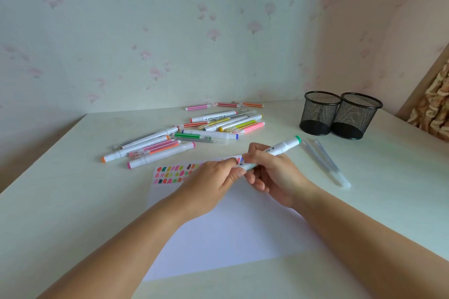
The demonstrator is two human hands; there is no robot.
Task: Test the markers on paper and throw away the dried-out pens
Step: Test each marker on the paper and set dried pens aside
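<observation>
Marker pinched by left hand, gripped by right hand.

bare left hand, bare right hand

Markers behind paper; cups right.

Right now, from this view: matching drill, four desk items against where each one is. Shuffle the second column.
1. green-capped marker
2. mesh cups
3. clear pens
4. colour swatches

A. upright, side by side, far right of the desk
B. top left of the paper
C. gripped by the left hand and right hand
D. lying flat, on the near side of the cups

Pairs: 1-C, 2-A, 3-D, 4-B
</observation>
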